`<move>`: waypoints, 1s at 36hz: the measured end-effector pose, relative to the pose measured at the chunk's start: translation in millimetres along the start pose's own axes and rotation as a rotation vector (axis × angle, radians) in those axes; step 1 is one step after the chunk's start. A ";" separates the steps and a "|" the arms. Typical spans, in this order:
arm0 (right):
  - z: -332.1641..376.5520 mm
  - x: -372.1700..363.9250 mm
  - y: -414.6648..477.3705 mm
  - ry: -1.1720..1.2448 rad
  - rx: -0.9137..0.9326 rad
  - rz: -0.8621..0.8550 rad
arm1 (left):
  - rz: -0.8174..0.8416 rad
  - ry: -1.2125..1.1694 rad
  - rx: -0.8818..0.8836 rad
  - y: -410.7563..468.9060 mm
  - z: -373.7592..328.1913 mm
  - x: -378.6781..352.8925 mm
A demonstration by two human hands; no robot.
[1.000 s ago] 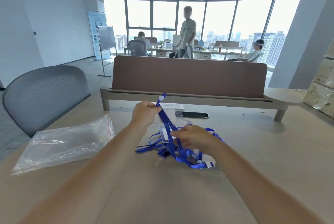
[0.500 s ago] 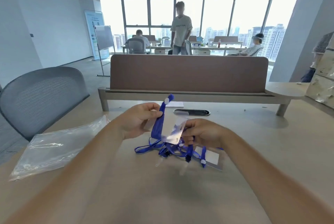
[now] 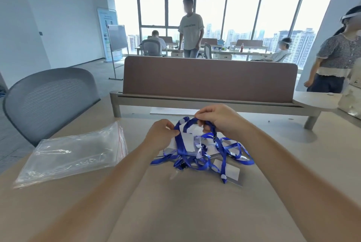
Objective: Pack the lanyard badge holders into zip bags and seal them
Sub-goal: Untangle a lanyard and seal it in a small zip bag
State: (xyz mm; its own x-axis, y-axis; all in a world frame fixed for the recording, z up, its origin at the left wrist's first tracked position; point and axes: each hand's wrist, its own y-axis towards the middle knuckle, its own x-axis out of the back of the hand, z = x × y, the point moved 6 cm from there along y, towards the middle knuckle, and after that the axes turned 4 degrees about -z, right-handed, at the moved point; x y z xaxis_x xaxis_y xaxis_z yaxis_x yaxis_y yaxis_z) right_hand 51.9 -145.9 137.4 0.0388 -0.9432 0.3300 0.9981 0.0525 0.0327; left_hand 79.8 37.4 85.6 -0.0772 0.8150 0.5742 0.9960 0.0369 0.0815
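Farthest left on the desk (image 3: 195,212) I have the stack of zip bags (image 3: 72,154), lying flat. Its red seal line (image 3: 121,144) runs along the edge that faces my hands, so I judge the mouths open toward the work rather than away from it.

Next comes my left hand (image 3: 162,134), raised just above the desk. Its fingers (image 3: 172,127) are curled in a pinch on the near edge of one badge holder (image 3: 188,141) where the blue strap (image 3: 180,144) crosses it. The holder hangs tilted with its long side running down toward the desk, and the strap falls along the same line.

My right hand (image 3: 220,118) sits a little higher and farther off, fingers (image 3: 201,122) curled tight on the upper loop of that strap. Below and to its right the remaining lanyards lie in a tangled pile (image 3: 220,155), and the held strap runs down into it; I cannot tell whether it is free of the others.

What matters for the next move, as I judge it, is that the bags lie well apart to the left of both hands. The left hand is the nearer one, so the holder would have to travel leftward, short edge leading into the mouth.
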 end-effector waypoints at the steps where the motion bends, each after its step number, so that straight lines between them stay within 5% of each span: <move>1: 2.1 -5.6 -3.8 -0.017 0.013 -0.001 | -0.049 -0.004 0.015 1.4 1.9 1.1; 11: -30.0 -59.3 -29.2 0.026 -0.116 0.079 | -0.245 -0.526 0.184 10.7 14.9 16.6; 15: -51.1 -63.8 -35.4 0.102 -0.213 0.191 | -0.122 -0.863 0.266 13.6 24.0 17.2; 18: -61.1 -59.2 -39.8 0.067 -0.247 0.259 | 0.130 -1.072 0.261 9.2 17.8 17.1; 27: -53.5 -30.1 -38.5 -0.028 -0.229 0.383 | 0.632 -0.692 0.050 -22.5 1.1 18.7; 31: -44.0 -21.6 -32.4 0.044 -0.224 0.383 | 0.709 -0.486 0.009 -27.9 0.7 12.7; 36: -28.0 -16.1 -25.8 0.007 -0.138 0.283 | 0.727 -0.512 0.014 -28.9 0.6 5.6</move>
State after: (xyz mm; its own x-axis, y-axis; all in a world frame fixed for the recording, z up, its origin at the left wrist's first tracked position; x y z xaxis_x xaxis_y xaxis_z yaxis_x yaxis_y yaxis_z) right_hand 26.9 -141.2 104.8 0.3157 -0.8997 0.3015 0.9448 0.2687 -0.1877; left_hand 50.7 41.2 85.9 0.6006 0.7983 0.0451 0.7917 -0.5858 -0.1732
